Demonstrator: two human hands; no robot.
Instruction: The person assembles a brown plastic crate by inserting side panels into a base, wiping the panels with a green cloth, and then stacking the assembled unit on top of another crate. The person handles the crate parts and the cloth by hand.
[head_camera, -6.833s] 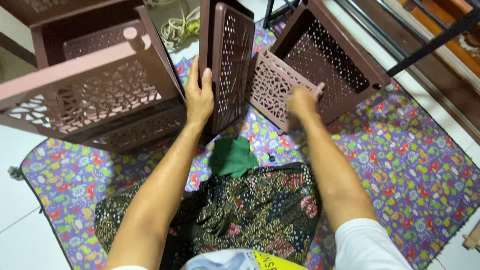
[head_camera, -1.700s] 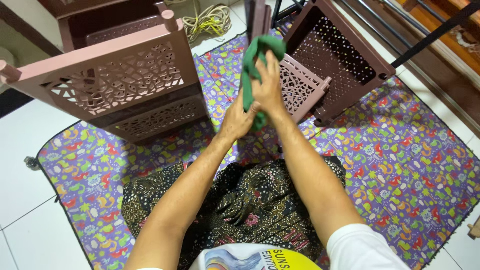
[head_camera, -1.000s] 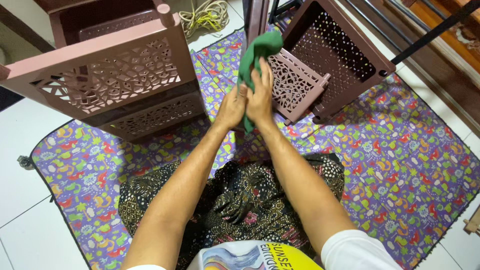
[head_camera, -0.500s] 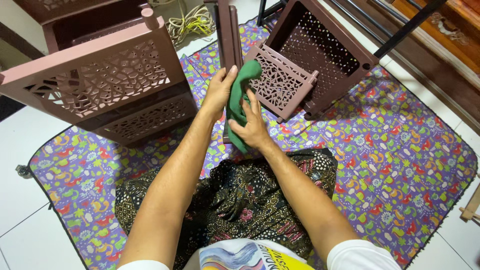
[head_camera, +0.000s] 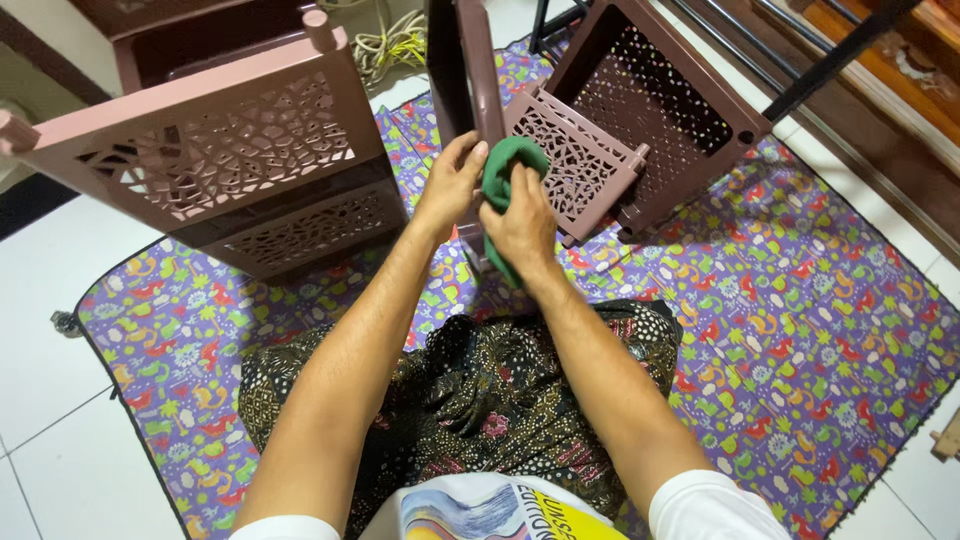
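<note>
Nearest the camera, below the green cloth (head_camera: 505, 185), the person's lap is covered by a dark patterned garment (head_camera: 500, 390). Both bare forearms extend from there up toward the cloth.

Right hand (head_camera: 520, 225): it sits at the lower right of the cloth, fingers (head_camera: 525, 190) curled closed around the bunched fabric. A tail of the cloth hangs below this hand.

Left hand (head_camera: 450, 185): it sits just left of the cloth, fingers (head_camera: 472, 152) bent against the lower end of an upright dark brown panel (head_camera: 465, 70). Whether they clamp the panel or only press on it cannot be told.

Green cloth: it is wadded between the two hands and lies against the panel edge, in front of the lighter perforated panel (head_camera: 575, 160) just to its right.

Beneath the cloth and around the lap, a purple mat (head_camera: 800, 330) with a multicoloured print covers the white tiled floor (head_camera: 60, 400).

Left of the cloth stands a pink openwork plastic shelf unit (head_camera: 220, 150), tilted, with a peg at its upper corner. Right of and beyond the cloth lies a dark brown perforated crate section (head_camera: 660, 100) on its side, its open face toward the camera. Beyond the cloth, at the top, a coil of pale cord (head_camera: 395, 45) lies on the floor.
</note>
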